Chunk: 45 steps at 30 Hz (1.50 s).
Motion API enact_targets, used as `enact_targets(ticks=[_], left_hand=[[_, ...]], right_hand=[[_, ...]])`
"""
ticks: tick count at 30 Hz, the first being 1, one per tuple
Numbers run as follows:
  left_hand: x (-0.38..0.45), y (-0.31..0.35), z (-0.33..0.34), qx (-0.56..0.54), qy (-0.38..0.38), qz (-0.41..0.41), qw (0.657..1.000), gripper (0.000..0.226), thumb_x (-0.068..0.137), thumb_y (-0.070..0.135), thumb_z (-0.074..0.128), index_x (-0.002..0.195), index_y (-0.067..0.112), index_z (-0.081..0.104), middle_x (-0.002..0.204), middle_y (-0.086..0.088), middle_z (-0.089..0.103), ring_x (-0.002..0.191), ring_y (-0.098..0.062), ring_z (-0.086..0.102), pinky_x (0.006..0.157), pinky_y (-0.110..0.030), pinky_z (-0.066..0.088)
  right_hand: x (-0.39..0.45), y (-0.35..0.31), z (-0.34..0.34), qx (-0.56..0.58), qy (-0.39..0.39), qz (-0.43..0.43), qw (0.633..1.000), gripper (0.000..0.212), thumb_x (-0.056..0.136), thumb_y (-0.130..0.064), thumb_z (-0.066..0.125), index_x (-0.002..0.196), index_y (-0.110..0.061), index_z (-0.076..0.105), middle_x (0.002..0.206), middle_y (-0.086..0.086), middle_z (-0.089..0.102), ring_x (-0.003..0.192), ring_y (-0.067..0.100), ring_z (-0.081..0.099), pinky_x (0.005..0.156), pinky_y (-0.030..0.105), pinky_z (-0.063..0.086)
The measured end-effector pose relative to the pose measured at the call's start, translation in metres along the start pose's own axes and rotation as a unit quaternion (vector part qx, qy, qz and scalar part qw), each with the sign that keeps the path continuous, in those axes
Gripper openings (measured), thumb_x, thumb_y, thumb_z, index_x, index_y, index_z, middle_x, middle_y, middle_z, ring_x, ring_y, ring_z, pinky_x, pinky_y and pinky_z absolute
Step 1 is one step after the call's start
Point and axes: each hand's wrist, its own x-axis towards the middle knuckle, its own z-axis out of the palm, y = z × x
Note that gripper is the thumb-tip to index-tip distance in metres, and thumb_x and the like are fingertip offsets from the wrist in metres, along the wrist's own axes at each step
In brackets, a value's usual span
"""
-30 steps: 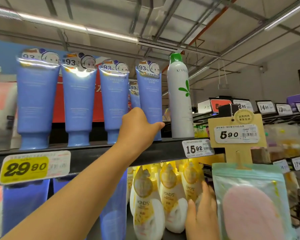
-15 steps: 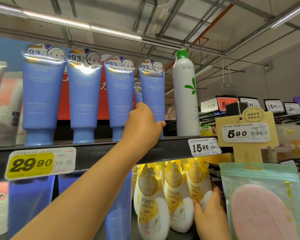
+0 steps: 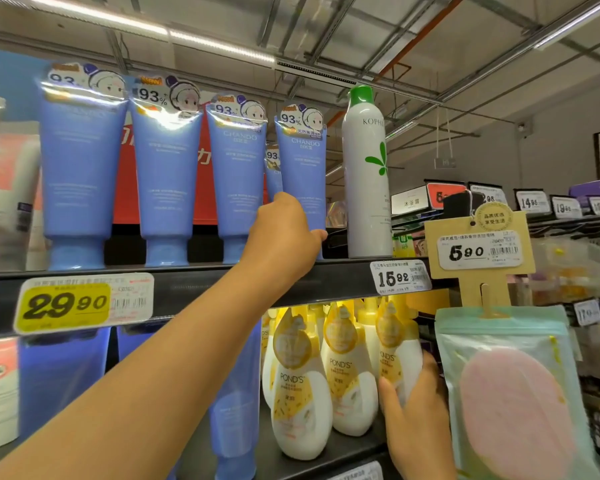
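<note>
My left hand [image 3: 282, 239] reaches up to the top shelf [image 3: 201, 289] and grips the lower part of the rightmost blue Chando tube [image 3: 302, 174], thumb on its right side. Three more blue tubes [image 3: 163, 174] stand in a row to its left, and another stands behind it. On the shelf below, my right hand [image 3: 417, 415] holds the rightmost white and yellow Pond's bottle [image 3: 394, 355] from its right side. Two other Pond's bottles [image 3: 298, 386] stand in front to the left.
A tall white spray can with a green cap [image 3: 368, 174] stands right of the gripped tube. A hanging pink sponge pack [image 3: 513, 400] with a 5.90 price card [image 3: 478, 251] sits close to my right hand. Yellow 29.90 tag [image 3: 66, 304] marks the shelf edge.
The view has shifted slightly. My left hand stays around the rightmost blue tube. My right hand has closed more onto the rightmost Pond's bottle.
</note>
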Motion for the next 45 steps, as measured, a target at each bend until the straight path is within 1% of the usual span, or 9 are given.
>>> enact_targets(ticks=[8, 11, 13, 18, 21, 25, 30, 35, 45], left_hand=[[-0.011, -0.002, -0.024, -0.035, 0.029, 0.039, 0.998, 0.033, 0.087, 0.032, 0.062, 0.106, 0.006, 0.054, 0.108, -0.013, 0.06, 0.088, -0.025, 0.051, 0.067, -0.028, 0.035], [-0.025, -0.003, -0.035, -0.14, 0.05, 0.059, 0.987, 0.039, 0.087, 0.028, 0.062, 0.121, 0.01, 0.055, 0.113, -0.008, 0.063, 0.1, -0.022, 0.059, 0.084, -0.026, 0.046], [-0.041, -0.002, -0.04, -0.231, 0.031, 0.062, 0.97, 0.033, 0.087, 0.025, 0.064, 0.117, 0.013, 0.059, 0.106, -0.007, 0.065, 0.099, -0.022, 0.062, 0.09, -0.037, 0.051], [-0.087, -0.016, -0.032, -0.336, -0.039, 0.039, 0.94, 0.006, 0.085, 0.02, 0.066, 0.09, 0.018, 0.065, 0.086, -0.003, 0.069, 0.083, -0.02, 0.069, 0.081, -0.042, 0.055], [-0.123, -0.033, -0.014, -0.387, -0.083, -0.01, 0.918, 0.01, 0.085, 0.015, 0.065, 0.081, 0.023, 0.062, 0.075, 0.003, 0.065, 0.074, -0.019, 0.068, 0.072, -0.039, 0.057], [-0.175, -0.055, 0.012, -0.454, -0.143, -0.108, 0.873, 0.013, 0.087, 0.013, 0.063, 0.081, 0.025, 0.063, 0.076, 0.004, 0.065, 0.068, -0.011, 0.067, 0.07, -0.034, 0.057], [-0.233, -0.076, 0.032, -0.49, -0.198, -0.204, 0.824, 0.007, 0.087, 0.016, 0.062, 0.084, 0.021, 0.066, 0.08, 0.004, 0.068, 0.078, -0.012, 0.064, 0.069, -0.029, 0.055], [-0.279, -0.092, 0.03, -0.576, -0.303, -0.3, 0.698, 0.038, 0.073, 0.039, 0.061, 0.102, 0.015, 0.063, 0.097, -0.002, 0.073, 0.088, -0.015, 0.071, 0.071, -0.029, 0.058], [-0.337, -0.104, 0.016, -0.759, -0.311, -0.439, 0.366, 0.046, 0.08, 0.031, 0.058, 0.115, 0.002, 0.063, 0.119, -0.023, 0.063, 0.107, -0.036, 0.063, 0.089, -0.046, 0.052]], right_hand=[[-0.014, -0.004, -0.017, -0.024, 0.018, -0.024, 0.999, 0.065, 0.086, -0.03, 0.062, 0.141, -0.012, 0.029, 0.123, 0.018, 0.049, 0.108, 0.033, 0.049, 0.087, 0.043, 0.045], [-0.021, -0.004, -0.027, 0.003, 0.012, -0.026, 1.0, 0.059, 0.084, -0.034, 0.063, 0.133, -0.016, 0.037, 0.112, 0.01, 0.052, 0.096, 0.028, 0.052, 0.078, 0.039, 0.046], [-0.028, -0.006, -0.033, 0.039, 0.007, -0.024, 0.999, 0.054, 0.082, -0.032, 0.065, 0.128, -0.015, 0.042, 0.108, 0.007, 0.054, 0.094, 0.027, 0.055, 0.077, 0.038, 0.046], [-0.054, -0.012, -0.047, 0.198, -0.039, -0.011, 0.979, 0.022, 0.082, -0.014, 0.066, 0.1, -0.008, 0.057, 0.092, 0.015, 0.064, 0.084, 0.032, 0.061, 0.074, 0.042, 0.051], [-0.073, -0.009, -0.053, 0.258, -0.073, 0.008, 0.963, 0.003, 0.085, -0.013, 0.063, 0.084, -0.012, 0.06, 0.084, 0.016, 0.066, 0.073, 0.032, 0.06, 0.066, 0.039, 0.051], [-0.1, -0.004, -0.053, 0.301, -0.097, 0.069, 0.946, 0.033, 0.075, -0.034, 0.067, 0.101, -0.014, 0.064, 0.089, 0.004, 0.07, 0.072, 0.013, 0.065, 0.053, 0.02, 0.047], [-0.138, 0.0, -0.053, 0.37, -0.124, 0.107, 0.915, 0.038, 0.069, -0.032, 0.074, 0.101, -0.015, 0.064, 0.09, 0.001, 0.073, 0.081, 0.013, 0.069, 0.061, 0.022, 0.053], [-0.176, 0.0, -0.054, 0.399, -0.15, 0.13, 0.895, 0.049, 0.07, -0.032, 0.064, 0.113, -0.009, 0.06, 0.101, 0.009, 0.072, 0.091, 0.02, 0.07, 0.068, 0.024, 0.056], [-0.238, -0.005, -0.059, 0.369, -0.153, 0.151, 0.904, 0.045, 0.071, -0.025, 0.065, 0.114, -0.013, 0.06, 0.099, 0.003, 0.073, 0.089, 0.016, 0.071, 0.067, 0.019, 0.055]])
